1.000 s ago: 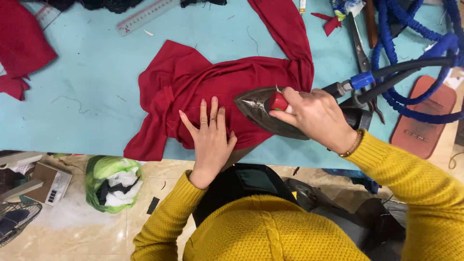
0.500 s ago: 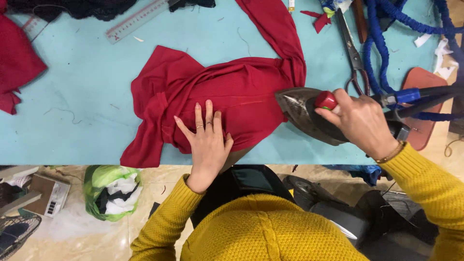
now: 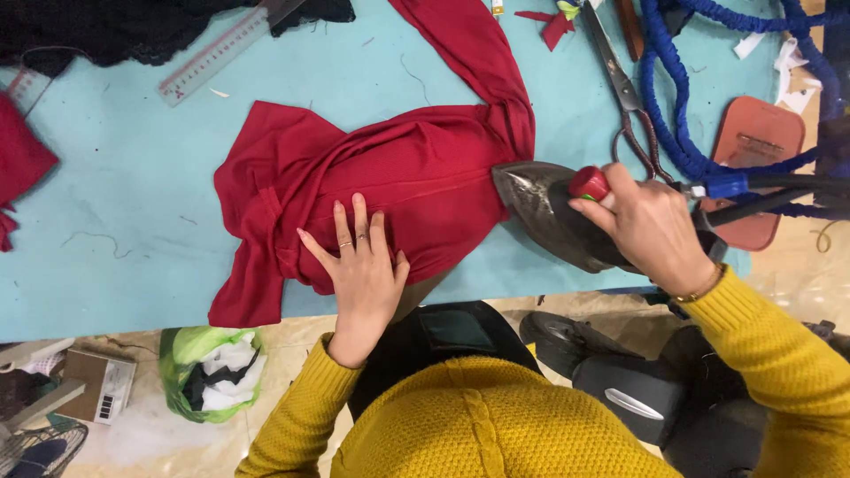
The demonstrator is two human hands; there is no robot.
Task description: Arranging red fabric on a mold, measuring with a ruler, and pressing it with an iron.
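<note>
Pressing flat with fingers spread, the left hand (image 3: 361,270) pinned the soft, limp red garment (image 3: 390,190) on the blue table (image 3: 115,221). Just right of the garment, the right hand (image 3: 651,226) gripped the seemingly heavy iron (image 3: 544,208) by its handle.

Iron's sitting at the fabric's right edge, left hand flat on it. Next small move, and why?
Probably slide the iron leftward onto the red fabric. The right hand grips its handle with the tip just touching the cloth's right edge, most of the sole on bare blue table. The left hand lies flat on the lower fabric, out of that path.
</note>
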